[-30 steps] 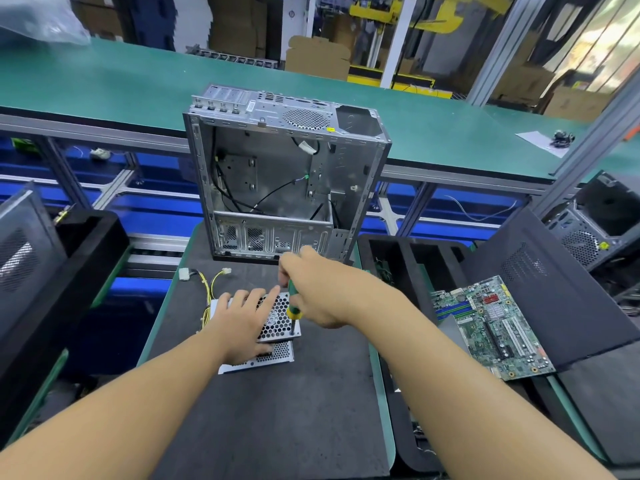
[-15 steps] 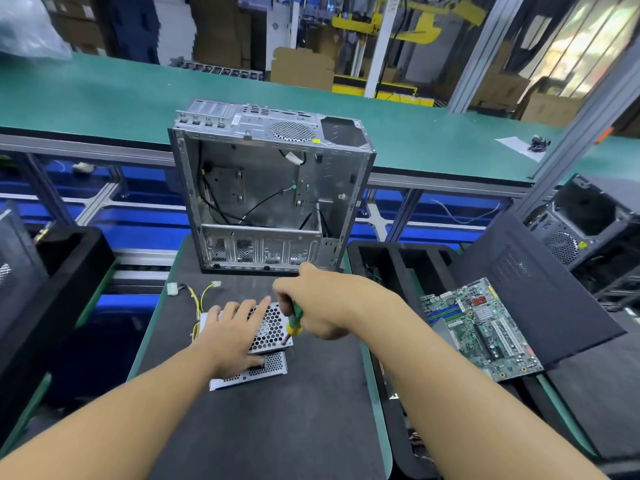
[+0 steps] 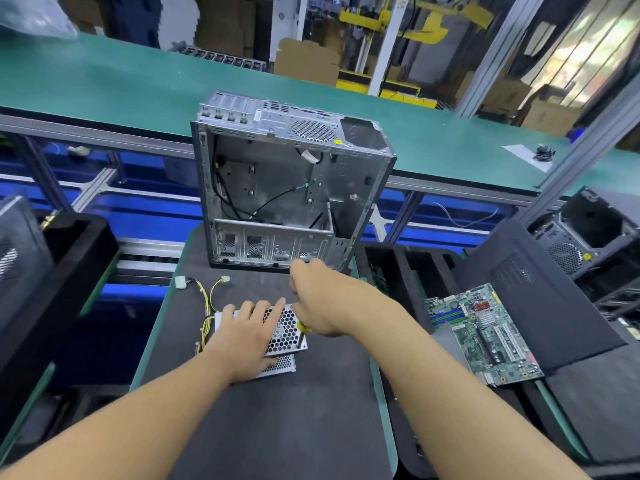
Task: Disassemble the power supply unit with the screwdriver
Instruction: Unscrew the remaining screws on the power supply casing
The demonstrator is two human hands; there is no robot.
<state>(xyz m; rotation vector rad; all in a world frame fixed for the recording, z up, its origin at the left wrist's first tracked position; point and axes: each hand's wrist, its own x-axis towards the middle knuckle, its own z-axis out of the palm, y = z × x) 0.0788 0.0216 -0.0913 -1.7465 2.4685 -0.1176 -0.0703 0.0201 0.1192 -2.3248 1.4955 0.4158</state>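
– On the dark mat (image 3: 277,427), near its middle, what lies under the hands?
– The PSU (image 3: 285,327), a flat silver box with a honeycomb grille on top. A second perforated plate (image 3: 282,365) shows just at its near edge.
– How does the left hand (image 3: 247,336) lie?
– Flat on the grille, palm down, fingers straight and spread. It presses on the PSU's left part and grips nothing.
– And the right hand (image 3: 323,303)?
– Its fingers are curled tight round the screwdriver (image 3: 303,329). The fist hides most of the handle; a yellow collar and the metal shaft show below it. The shaft stands nearly upright, with its tip at the PSU's near right corner.
– Can you see the screw?
– No, it is too small to tell.
– What else is on the mat?
– Yellow and black wires (image 3: 207,306) run from the PSU's left side toward a white plug (image 3: 180,282). At the mat's far edge an open case (image 3: 284,188) stands upright, its open side facing the person, with a few black cables inside.
– And to the right?
– A motherboard (image 3: 485,337) lies tilted against a black panel (image 3: 536,306), well apart from the PSU. A green belt (image 3: 104,84) runs across behind the case.
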